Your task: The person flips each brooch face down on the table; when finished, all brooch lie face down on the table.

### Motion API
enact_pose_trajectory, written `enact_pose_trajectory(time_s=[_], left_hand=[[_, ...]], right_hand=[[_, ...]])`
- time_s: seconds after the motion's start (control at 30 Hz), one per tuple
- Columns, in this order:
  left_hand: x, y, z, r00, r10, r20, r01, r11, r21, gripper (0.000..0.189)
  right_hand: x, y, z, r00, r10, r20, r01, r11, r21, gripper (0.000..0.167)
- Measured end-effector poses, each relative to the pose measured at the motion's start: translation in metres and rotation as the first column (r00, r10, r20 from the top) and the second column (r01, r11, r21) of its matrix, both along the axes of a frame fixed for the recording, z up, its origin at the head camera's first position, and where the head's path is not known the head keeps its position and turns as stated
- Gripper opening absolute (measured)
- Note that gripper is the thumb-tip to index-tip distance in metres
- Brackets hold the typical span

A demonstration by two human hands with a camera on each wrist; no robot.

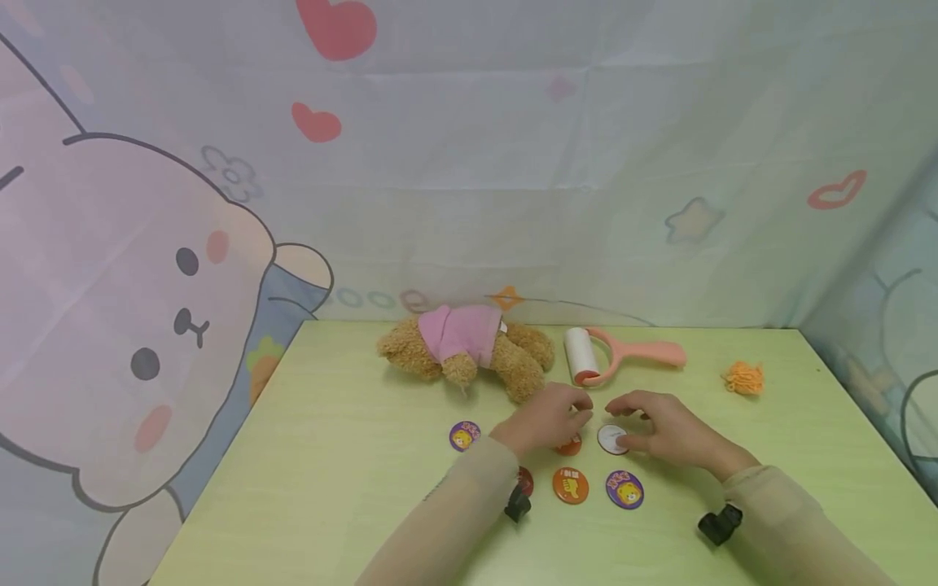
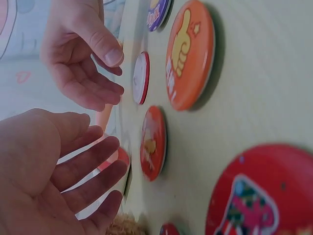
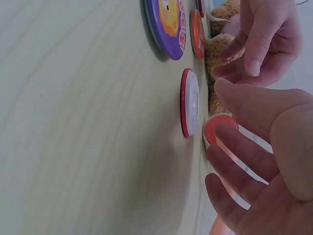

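Observation:
My left hand (image 1: 548, 417) hovers over an orange round badge (image 1: 571, 447), its fingers loosely bent and holding nothing. My right hand (image 1: 672, 427) is beside a round badge with a white face (image 1: 608, 439) and red rim, the thumb close by it. In the right wrist view, that white badge (image 3: 191, 103) lies on the table with the fingers apart from it. Nearer lie an orange thumbs-up badge (image 1: 570, 486), a purple bear badge (image 1: 625, 490) and a red badge (image 1: 525, 480), partly hidden by the left wrist. Another purple badge (image 1: 463, 436) lies left of the left hand.
A brown teddy bear in a pink top (image 1: 462, 346) lies along the back of the table (image 1: 322, 456). Right of it are a lint roller (image 1: 633, 353) with a pink handle and a small bundle of orange yarn (image 1: 744, 378). A printed curtain (image 1: 513, 163) hangs behind.

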State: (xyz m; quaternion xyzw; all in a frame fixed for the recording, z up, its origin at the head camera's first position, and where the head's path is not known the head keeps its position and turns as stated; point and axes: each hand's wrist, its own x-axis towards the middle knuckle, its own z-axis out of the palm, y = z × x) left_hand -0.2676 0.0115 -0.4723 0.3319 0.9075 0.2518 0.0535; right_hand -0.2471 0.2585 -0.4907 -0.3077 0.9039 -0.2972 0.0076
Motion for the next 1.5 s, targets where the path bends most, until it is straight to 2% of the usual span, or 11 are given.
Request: enact_pose_trajectory(time_s=[0.3, 0.6, 1.0, 1.23, 1.5], left_hand=[[0.003, -0.011, 0.009, 1.0, 0.01, 0.017, -0.01, 1.0, 0.002, 0.023], [0.002, -0.022, 0.005, 1.0, -0.026, 0.004, 0.026, 1.0, -0.014, 0.023], [0.002, -0.037, 0.004, 0.997, -0.079, -0.006, 0.079, 0.996, -0.045, 0.024], [0.003, -0.044, 0.001, 0.997, -0.073, -0.025, 0.071, 0.994, -0.087, 0.032], [0.004, -0.048, -0.002, 0.998, -0.063, -0.02, 0.062, 0.995, -0.072, 0.033]], right_hand=[[-0.003, -0.014, 0.001, 0.999, 0.038, -0.037, -0.038, 0.999, -0.001, 0.041], [-0.004, -0.032, 0.002, 0.991, 0.1, -0.086, -0.099, 0.995, 0.016, 0.04], [-0.003, -0.048, 0.004, 0.987, 0.131, -0.091, -0.127, 0.991, 0.045, 0.039], [-0.004, -0.053, 0.002, 0.985, 0.159, -0.067, -0.157, 0.987, 0.041, 0.041], [-0.008, -0.057, -0.002, 0.981, 0.188, -0.04, -0.185, 0.981, 0.057, 0.041]])
